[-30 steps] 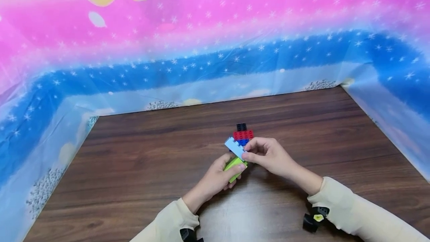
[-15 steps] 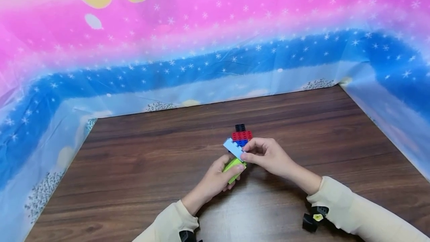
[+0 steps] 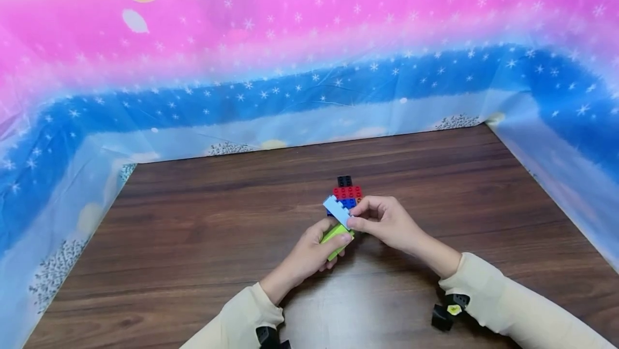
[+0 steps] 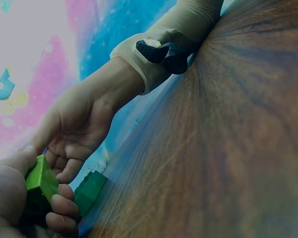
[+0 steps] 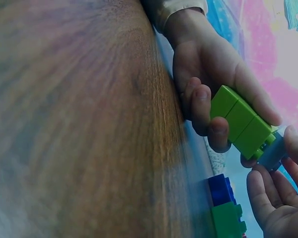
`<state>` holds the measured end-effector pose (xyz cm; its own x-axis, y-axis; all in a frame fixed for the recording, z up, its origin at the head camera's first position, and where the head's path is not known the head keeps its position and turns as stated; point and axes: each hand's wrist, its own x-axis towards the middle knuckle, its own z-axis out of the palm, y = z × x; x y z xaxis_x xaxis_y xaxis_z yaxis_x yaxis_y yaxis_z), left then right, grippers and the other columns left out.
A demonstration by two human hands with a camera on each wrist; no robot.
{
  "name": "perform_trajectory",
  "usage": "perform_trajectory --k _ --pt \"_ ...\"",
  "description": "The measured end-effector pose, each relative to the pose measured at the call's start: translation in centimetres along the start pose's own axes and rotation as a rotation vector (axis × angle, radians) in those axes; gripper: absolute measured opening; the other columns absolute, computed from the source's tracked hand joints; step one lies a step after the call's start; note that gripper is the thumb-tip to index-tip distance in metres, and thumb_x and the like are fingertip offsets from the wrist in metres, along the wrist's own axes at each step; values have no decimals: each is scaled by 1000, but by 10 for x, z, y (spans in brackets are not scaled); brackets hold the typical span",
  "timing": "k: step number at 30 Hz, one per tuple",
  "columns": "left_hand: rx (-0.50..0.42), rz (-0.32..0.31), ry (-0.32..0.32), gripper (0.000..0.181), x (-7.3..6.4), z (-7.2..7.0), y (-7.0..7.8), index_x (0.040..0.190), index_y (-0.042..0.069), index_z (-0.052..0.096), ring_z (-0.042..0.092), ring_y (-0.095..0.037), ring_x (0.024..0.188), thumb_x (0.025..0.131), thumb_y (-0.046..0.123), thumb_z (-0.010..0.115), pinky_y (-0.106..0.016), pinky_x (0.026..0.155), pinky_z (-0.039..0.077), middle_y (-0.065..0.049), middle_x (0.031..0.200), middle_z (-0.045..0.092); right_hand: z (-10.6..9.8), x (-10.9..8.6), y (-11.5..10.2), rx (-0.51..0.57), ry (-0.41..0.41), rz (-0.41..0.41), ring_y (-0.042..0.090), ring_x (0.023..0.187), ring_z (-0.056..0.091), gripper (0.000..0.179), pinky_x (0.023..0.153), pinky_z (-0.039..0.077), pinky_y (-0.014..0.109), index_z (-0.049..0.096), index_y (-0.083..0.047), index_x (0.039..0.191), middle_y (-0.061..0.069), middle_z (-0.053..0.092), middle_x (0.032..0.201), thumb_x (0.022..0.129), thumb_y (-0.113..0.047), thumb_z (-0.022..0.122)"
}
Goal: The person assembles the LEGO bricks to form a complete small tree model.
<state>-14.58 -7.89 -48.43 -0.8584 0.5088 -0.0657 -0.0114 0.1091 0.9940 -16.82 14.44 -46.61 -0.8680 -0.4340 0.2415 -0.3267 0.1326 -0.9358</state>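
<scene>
My left hand (image 3: 306, 249) grips a block of lime green toy building bricks (image 3: 333, 241), thumb on top and fingers curled beneath. In the right wrist view, seams divide the lime block (image 5: 241, 121), and studs show at its end. With thumb and fingertips, my right hand (image 3: 389, 223) pinches a light blue building brick (image 3: 337, 211). It lies slantwise at the far end of the lime block, right against the studs in the right wrist view. Fingers partly hide both pieces.
Just beyond the hands, a group of bricks lies on the wooden table (image 3: 193, 241): black (image 3: 345, 180), red (image 3: 345, 192) and dark blue (image 3: 347, 203). A green brick (image 5: 228, 220) also shows in the right wrist view. A patterned cloth (image 3: 309, 75) surrounds the table's back and sides.
</scene>
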Motion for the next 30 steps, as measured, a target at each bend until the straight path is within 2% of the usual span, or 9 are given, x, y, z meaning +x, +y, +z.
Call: perform_trajectory --k 7,12,19,30 --pt "23 -2 5 35 2 -5 4 131 2 56 50 -15 58 107 27 63 -26 48 42 -6 83 61 -1 6 -3 8 -5 7 21 79 68 8 68 58 30 75 -3 105 7 74 96 98 -6 76" --pt "23 -14 -6 34 1 -4 2 129 2 56 51 -15 58 108 28 62 -26 47 41 -5 83 60 1 4 0 11 -13 6 20 80 68 7 70 59 31 73 -2 104 8 72 96 98 -6 75" --pt "35 -8 -14 32 -1 -2 0 125 2 57 51 -15 58 108 29 62 -26 47 41 -4 81 60 0 0 3 8 -28 -23 29 79 69 5 70 60 31 74 -3 102 9 73 96 98 -5 75" --pt "38 -18 -31 29 -2 -3 -1 120 3 57 49 -13 57 107 29 63 -24 47 40 -4 79 59 2 0 2 19 -35 -24 27 78 69 5 70 60 30 73 -2 101 9 73 96 97 -4 76"
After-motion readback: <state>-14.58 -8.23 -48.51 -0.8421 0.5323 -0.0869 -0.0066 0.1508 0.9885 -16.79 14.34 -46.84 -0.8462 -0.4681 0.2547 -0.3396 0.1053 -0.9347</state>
